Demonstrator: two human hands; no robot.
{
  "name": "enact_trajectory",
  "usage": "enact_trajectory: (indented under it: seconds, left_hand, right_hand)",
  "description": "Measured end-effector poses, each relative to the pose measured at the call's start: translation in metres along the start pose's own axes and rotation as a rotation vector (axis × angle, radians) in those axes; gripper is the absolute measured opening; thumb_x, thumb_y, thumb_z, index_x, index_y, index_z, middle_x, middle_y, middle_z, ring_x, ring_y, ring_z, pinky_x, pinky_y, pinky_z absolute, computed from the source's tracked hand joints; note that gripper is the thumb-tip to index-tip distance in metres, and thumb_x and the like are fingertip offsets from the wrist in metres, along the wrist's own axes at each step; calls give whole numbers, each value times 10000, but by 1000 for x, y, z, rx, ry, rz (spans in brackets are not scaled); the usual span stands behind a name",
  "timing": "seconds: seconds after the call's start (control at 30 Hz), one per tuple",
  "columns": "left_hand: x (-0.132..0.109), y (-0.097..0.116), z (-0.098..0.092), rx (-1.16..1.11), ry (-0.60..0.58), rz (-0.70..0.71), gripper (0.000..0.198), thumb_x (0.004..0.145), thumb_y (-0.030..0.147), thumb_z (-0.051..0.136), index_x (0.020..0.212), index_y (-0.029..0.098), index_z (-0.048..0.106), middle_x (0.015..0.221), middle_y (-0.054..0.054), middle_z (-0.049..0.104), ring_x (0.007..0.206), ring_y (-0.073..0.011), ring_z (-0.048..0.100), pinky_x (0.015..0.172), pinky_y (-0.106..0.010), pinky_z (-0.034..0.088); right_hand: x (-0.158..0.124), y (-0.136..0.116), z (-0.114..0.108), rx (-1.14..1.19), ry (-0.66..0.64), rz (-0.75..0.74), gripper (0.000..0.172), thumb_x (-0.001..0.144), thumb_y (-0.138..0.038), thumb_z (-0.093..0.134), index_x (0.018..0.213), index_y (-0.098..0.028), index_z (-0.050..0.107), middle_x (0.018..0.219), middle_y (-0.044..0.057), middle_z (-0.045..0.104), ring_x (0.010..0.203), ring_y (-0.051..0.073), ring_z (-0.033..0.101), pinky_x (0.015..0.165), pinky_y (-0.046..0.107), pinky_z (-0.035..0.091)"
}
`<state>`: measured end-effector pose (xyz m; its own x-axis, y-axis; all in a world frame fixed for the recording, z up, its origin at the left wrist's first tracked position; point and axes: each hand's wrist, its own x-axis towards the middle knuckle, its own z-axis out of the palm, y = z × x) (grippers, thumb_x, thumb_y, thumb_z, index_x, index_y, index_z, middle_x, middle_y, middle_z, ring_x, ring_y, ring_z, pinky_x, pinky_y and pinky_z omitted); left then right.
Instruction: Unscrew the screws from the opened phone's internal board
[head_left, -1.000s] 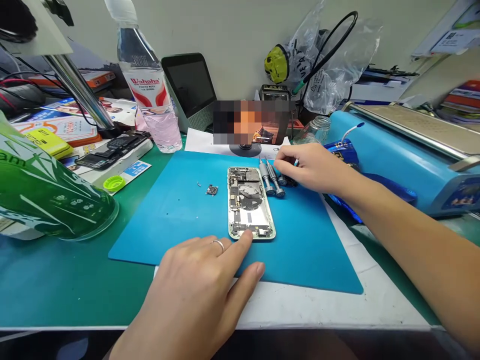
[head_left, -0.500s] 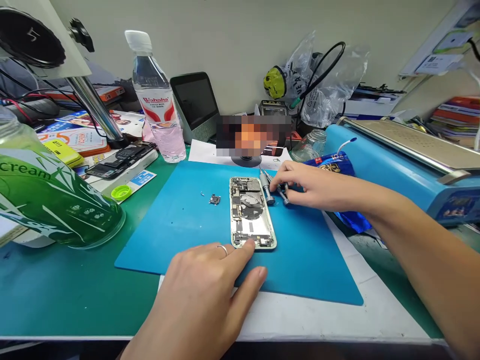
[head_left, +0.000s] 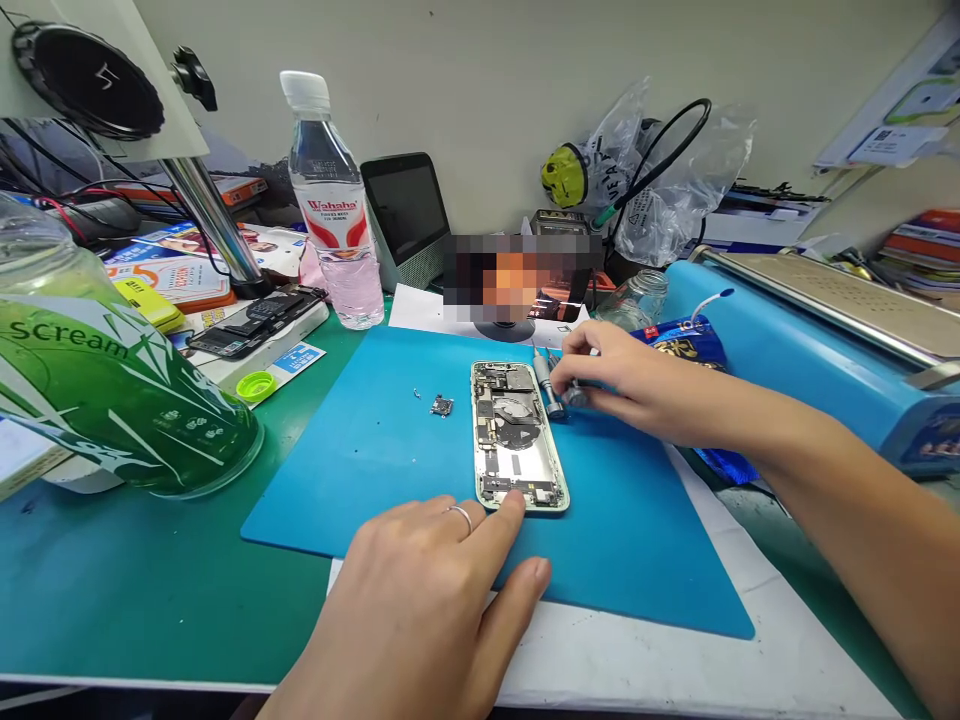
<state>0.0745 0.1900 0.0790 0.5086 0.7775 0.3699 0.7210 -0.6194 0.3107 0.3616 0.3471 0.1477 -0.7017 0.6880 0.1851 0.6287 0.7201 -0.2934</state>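
Observation:
An opened smartphone (head_left: pixel 517 440) lies on the blue mat, its battery bay and circuit parts exposed. My left hand (head_left: pixel 435 590) rests at its lower end, index fingertip on the bottom edge, thumb spread apart. Just right of the phone lie precision screwdrivers with grey handles. One screwdriver (head_left: pixel 551 392) lies beside the phone's edge. My right hand (head_left: pixel 611 375) is curled over another screwdriver (head_left: pixel 577 394), whose handle end is slightly blurred below the fingers; its fingertips are partly hidden. Left of the phone sits a small dark component (head_left: pixel 442 406), with a tiny metal piece (head_left: pixel 417 393) near it.
Beneath everything is the blue mat (head_left: pixel 360 510). A green-labelled bottle (head_left: pixel 150 410) and a water bottle (head_left: pixel 337 230) stand at left. Behind are a screen device (head_left: pixel 409 210) and a glass jar (head_left: pixel 637 297). A blue machine (head_left: pixel 810 350) and a blue packet (head_left: pixel 682 340) are at right.
The view has shifted, so the whole scene sits slightly further right and lower. My right hand has closed in over the screwdriver. My left fingertip stays on the phone's lower edge.

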Motion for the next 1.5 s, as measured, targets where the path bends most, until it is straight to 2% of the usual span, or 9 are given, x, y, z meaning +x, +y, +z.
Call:
enact_trajectory:
  seconds: [0.1,0.2,0.3,0.37,0.47,0.6,0.8,1.07,1.5]
  left_hand:
    - [1,0,0,-16,13,9,359,1210,347,472,1415,237,745,929,45,827,740,-223,796,600,-403,586]
    - [3,1,1,8,55,12,343,1210,323,464,1345,221,762,884,49,805,702,-221,780,581,-415,580]
    - [3,1,2,20,106,34,319,1207,301,475,1325,205,755,839,47,788,683,-210,775,572,-405,571]
    - [2,1,3,9,153,48,294,1202,282,491,1320,197,746,810,51,772,653,-188,763,561,-383,557]
    - [2,2,5,20,221,32,282,1207,282,485,1292,211,745,767,69,734,621,-165,745,538,-366,538]
    - [2,5,8,66,262,-31,331,1226,310,431,1226,240,755,708,80,677,586,-164,716,521,-368,512]
    - [3,6,12,56,256,-47,407,1252,351,363,1196,240,750,687,82,653,566,-147,697,529,-358,511]
    - [5,8,12,58,259,-62,428,1252,362,368,1171,226,766,681,72,664,567,-151,696,513,-374,510]
    - [3,7,15,65,277,-48,441,1270,390,322,1189,232,726,699,78,670,591,-152,721,555,-366,525]
  right_hand:
    - [2,-11,0,40,268,-48,158,1020,-318,731,931,-290,858,1060,105,753,960,301,726,880,473,595]
    - [0,-34,9,114,643,-84,88,1053,-344,783,978,-324,825,1043,73,797,991,303,742,924,505,617]
    - [-3,-61,30,300,907,-64,79,1091,-302,775,1074,-364,822,1004,15,814,849,232,774,713,408,665]
    - [-4,-75,44,507,817,-31,47,1082,-343,803,1120,-344,831,975,-1,843,765,204,790,598,345,684]
    - [-5,-86,57,642,712,12,125,1050,-358,856,1169,-319,852,948,0,869,795,204,833,638,318,732]
    - [-7,-92,61,752,694,1,348,1064,-231,825,1368,-399,796,948,-35,863,809,186,854,657,279,759]
    - [-7,-96,64,628,739,-121,521,972,-22,814,1354,-375,827,1008,-28,832,836,178,865,722,277,777]
    - [-9,-95,64,553,705,-107,506,993,-35,812,1369,-375,806,1036,-4,839,856,192,862,694,312,767]
    - [-11,-92,65,587,635,-137,533,1029,9,782,1437,-333,758,1090,-54,826,959,91,862,877,170,735]
